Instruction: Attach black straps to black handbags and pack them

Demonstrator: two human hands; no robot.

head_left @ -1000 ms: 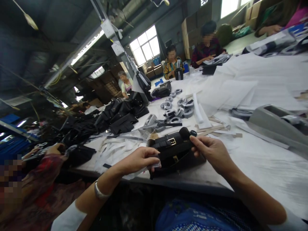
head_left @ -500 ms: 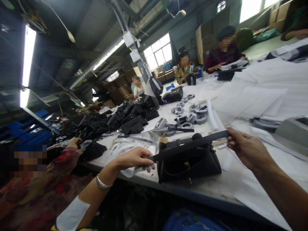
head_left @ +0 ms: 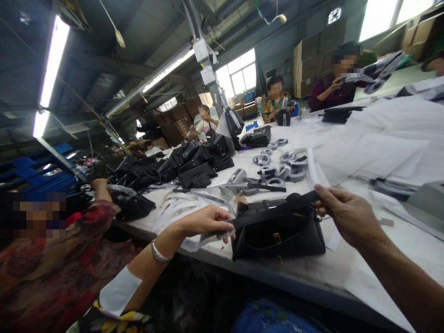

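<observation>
A black strap (head_left: 265, 216) stretches between my two hands, over the open mouth of a black handbag (head_left: 294, 243). My left hand (head_left: 210, 222) pinches the strap's left end, with some clear plastic wrap also by its fingers. My right hand (head_left: 343, 210) grips the other end between thumb and fingers, higher up. The handbag stands near the table's front edge, with a small gold clasp plate showing inside. Whether the strap is joined to the bag cannot be made out.
Behind the bag lie several wrapped strap coils (head_left: 274, 171) and a tape dispenser (head_left: 237, 175). A heap of black bags (head_left: 197, 159) is at left centre, white sheets (head_left: 385, 138) at right. A co-worker in a red patterned top (head_left: 104, 249) is close on my left; others work across the table.
My hands have drawn a little closer together, with the strap still held between them. My view has shifted slightly. Across the table, a co-worker has lifted a wrapped item.
</observation>
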